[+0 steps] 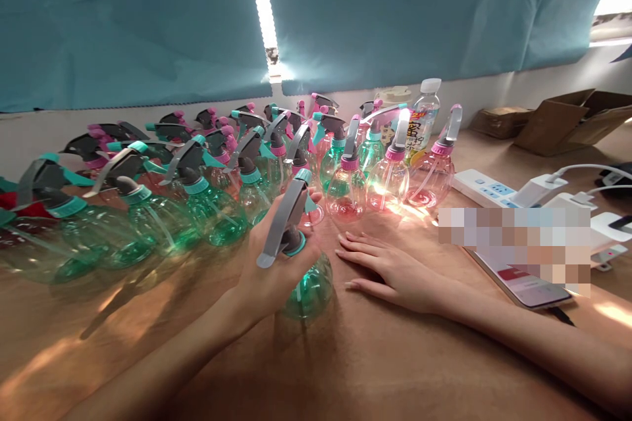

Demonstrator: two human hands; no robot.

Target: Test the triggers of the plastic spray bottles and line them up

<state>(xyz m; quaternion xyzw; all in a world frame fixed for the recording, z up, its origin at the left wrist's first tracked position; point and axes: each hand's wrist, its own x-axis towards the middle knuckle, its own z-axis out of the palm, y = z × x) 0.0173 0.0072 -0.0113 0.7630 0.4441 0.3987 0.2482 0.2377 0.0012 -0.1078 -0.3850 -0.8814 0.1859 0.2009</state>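
My left hand (269,263) is wrapped round the neck of a green spray bottle (313,293) with a grey and teal trigger head. The bottle stands on the tan tabletop (395,368), and some of my fingers are hidden behind it. To its right, my right hand (388,270) lies flat on the table, fingers stretched out and holding nothing. Just beyond it stands a pink spray bottle (346,194) with a grey trigger. Another green spray bottle (217,217) is among those left of my left hand.
Several more green and pink spray bottles crowd the back and left. A clear drink bottle (427,108) stands behind them. On the right are a power strip (481,185) with white chargers, a phone (533,286) partly blurred out, and an open cardboard box (563,122).
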